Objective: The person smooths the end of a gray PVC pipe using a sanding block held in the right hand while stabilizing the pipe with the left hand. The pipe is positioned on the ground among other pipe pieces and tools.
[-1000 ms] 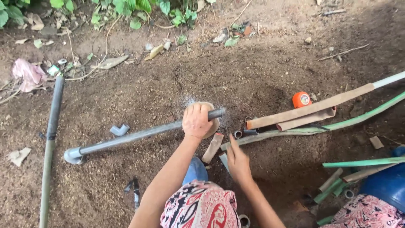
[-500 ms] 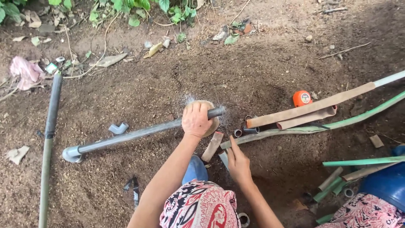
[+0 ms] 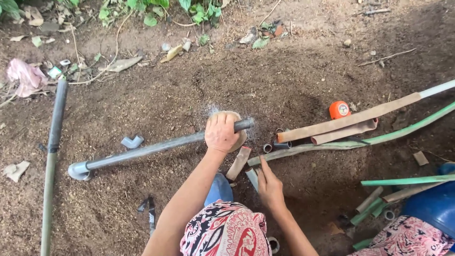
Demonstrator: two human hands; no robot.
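Note:
My left hand [image 3: 220,132] is clenched around a long grey pipe [image 3: 142,151] near its right end, pressing it onto a round tan block [image 3: 241,140] on the soil. White dust lies around the block. The pipe's left end carries a grey elbow fitting [image 3: 78,170]. My right hand [image 3: 270,187] lies flat on the dirt below the block, fingers straight and together, next to a short grey pipe offcut [image 3: 251,178] and a tan flat piece [image 3: 238,162]. It holds nothing.
A loose grey elbow [image 3: 131,141] lies above the pipe. To the right are an orange tape measure [image 3: 339,109], brown pipes [image 3: 350,118], green pipes [image 3: 403,129] and small pipe rings [image 3: 268,148]. A dark pole [image 3: 54,137] runs down the left. A blue container [image 3: 433,204] sits lower right.

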